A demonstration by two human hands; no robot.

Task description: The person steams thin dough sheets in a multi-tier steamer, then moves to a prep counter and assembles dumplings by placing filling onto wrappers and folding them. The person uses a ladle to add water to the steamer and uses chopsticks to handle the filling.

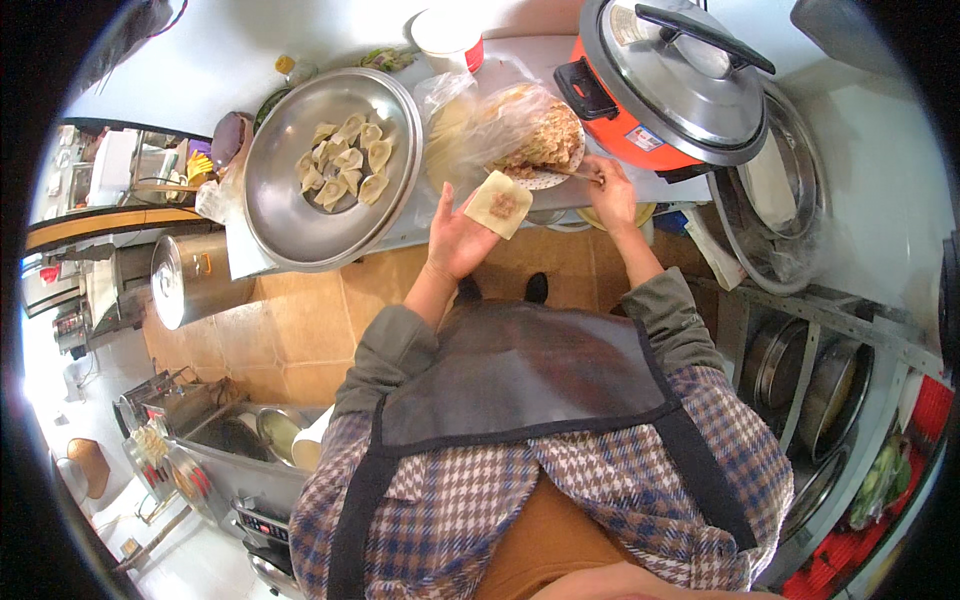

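Observation:
My left hand (pixel 459 236) is palm up, and a square dough wrapper (pixel 517 196) lies across its fingers. A flat dab of minced filling (pixel 504 205) sits in the wrapper's middle. My right hand (pixel 613 196) grips a thin stick-like utensil (pixel 574 174); its far end reaches the filling at the plate's near edge, and its exact kind is unclear. A mound of minced filling (pixel 551 139) is heaped on a dotted plate (pixel 551 180), partly under clear plastic film (pixel 487 131). Left of it, a stack of wrappers (pixel 448 142) lies in a plastic bag. Several folded wontons (pixel 349 159) rest in a wide steel bowl (pixel 289 217).
An orange rice cooker (pixel 622 142) with a steel lid stands right of the plate. Behind is a white tub (pixel 448 41). Steel basins (pixel 814 150) sit at far right, above a metal rack (pixel 814 360) holding pans. A large steel pot (pixel 199 277) stands at left.

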